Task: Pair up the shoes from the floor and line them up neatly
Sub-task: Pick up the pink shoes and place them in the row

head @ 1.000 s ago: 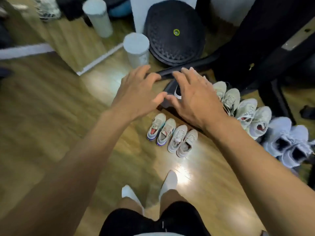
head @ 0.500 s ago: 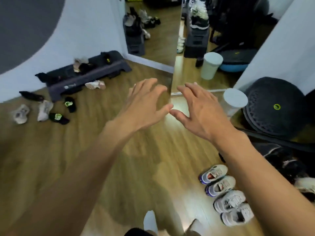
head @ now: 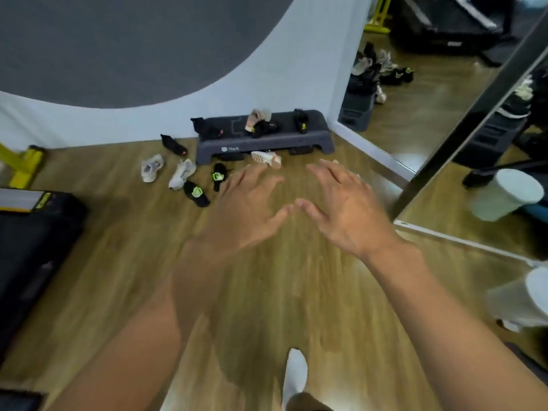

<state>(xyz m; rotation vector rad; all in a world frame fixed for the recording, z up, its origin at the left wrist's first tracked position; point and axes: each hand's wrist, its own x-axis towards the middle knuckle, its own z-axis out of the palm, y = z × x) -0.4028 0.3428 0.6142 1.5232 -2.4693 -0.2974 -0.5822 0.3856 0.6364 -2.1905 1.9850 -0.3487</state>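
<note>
Loose shoes lie scattered far ahead by the wall. Two pale sneakers [head: 152, 167] [head: 181, 173] rest on the wood floor at the left. Beside them lie two black shoes with green insoles [head: 196, 194] [head: 218, 176]. A white-and-orange shoe [head: 266, 158] lies on its side before a dark step platform [head: 264, 141], which carries several more shoes. Another black shoe [head: 174, 144] lies by the wall. My left hand [head: 246, 206] and my right hand [head: 345, 206] hover side by side in mid-air, fingers spread, holding nothing.
A mirror [head: 439, 93] along the right reflects shoes and gym gear. A white bin [head: 538, 295] stands at the right edge. Black equipment [head: 32, 247] with a yellow part fills the left side. My socked foot [head: 295, 372] shows at the bottom.
My view has swung left, away from the lined-up pairs, which have left the frame. The scattered shoes and step platform now sit ahead and closer. Both hands stay raised and empty.
</note>
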